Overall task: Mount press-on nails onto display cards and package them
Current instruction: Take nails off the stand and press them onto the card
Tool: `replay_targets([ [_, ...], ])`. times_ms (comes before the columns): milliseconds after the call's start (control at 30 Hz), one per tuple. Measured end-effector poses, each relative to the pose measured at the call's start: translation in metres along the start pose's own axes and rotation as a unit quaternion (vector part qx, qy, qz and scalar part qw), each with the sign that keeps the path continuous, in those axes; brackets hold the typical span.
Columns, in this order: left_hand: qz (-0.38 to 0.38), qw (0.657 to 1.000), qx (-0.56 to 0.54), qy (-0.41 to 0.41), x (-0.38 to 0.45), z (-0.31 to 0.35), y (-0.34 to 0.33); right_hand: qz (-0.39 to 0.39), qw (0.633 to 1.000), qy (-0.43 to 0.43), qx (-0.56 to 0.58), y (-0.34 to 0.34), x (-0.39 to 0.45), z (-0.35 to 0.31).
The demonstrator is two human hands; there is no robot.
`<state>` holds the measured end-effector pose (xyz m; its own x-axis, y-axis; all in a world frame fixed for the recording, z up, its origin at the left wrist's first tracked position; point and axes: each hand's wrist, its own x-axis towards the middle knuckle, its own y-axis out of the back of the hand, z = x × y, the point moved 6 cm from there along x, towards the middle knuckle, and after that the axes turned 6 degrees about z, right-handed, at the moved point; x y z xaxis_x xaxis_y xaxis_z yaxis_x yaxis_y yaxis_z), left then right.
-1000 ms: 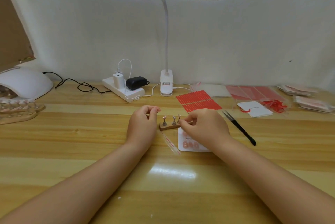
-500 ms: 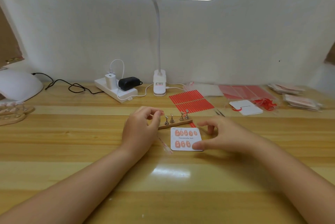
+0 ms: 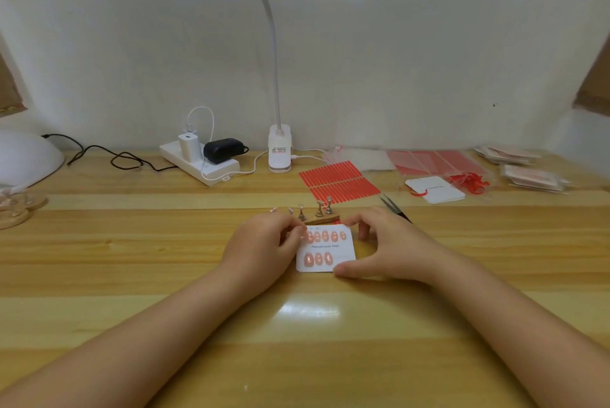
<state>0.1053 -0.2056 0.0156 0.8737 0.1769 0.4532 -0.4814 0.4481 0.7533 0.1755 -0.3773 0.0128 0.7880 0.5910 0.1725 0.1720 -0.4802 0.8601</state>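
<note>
The left hand (image 3: 264,242), fingers curled, touches the left edge of the white rectangular display card (image 3: 343,254) (eight pink nails mounted). The right hand (image 3: 389,242), spread wide, rests its thumb at the card's lower right corner.

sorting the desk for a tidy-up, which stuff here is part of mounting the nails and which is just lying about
In use: display card with pink nails; wooden nail stand; left hand; right hand.

Lying about: tweezers, red adhesive strips, blank card, power strip, desk lamp.
</note>
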Motion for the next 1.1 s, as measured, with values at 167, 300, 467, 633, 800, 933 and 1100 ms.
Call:
replay_targets([
  [167, 0.000, 0.981, -0.174, 0.088, 0.003, -0.010, 0.000, 0.069, 0.996, 0.045, 0.038, -0.001, -0.004, -0.007],
  [300, 0.022, 0.945, -0.289, 0.153, 0.004, -0.016, 0.003, 0.103, 0.990, 0.086, 0.037, 0.000, -0.007, -0.014],
  [467, 0.029, 0.923, -0.344, 0.169, 0.003, -0.014, 0.006, 0.120, 0.987, 0.100, 0.039, 0.001, -0.009, -0.016],
  [633, 0.042, 0.929, -0.334, 0.153, 0.000, -0.010, 0.012, 0.121, 0.986, 0.099, 0.060, 0.000, -0.010, -0.017],
  [800, 0.046, 0.922, -0.357, 0.140, -0.001, -0.006, 0.014, 0.142, 0.970, 0.047, 0.190, -0.002, -0.010, -0.016],
  [933, 0.045, 0.920, -0.363, 0.142, -0.001, -0.007, 0.013, 0.148, 0.948, -0.007, 0.280, -0.005, -0.008, -0.015],
  [1100, 0.065, 0.915, -0.372, 0.142, -0.002, -0.008, 0.015, 0.114, 0.922, -0.051, 0.367, -0.011, -0.007, -0.013],
])
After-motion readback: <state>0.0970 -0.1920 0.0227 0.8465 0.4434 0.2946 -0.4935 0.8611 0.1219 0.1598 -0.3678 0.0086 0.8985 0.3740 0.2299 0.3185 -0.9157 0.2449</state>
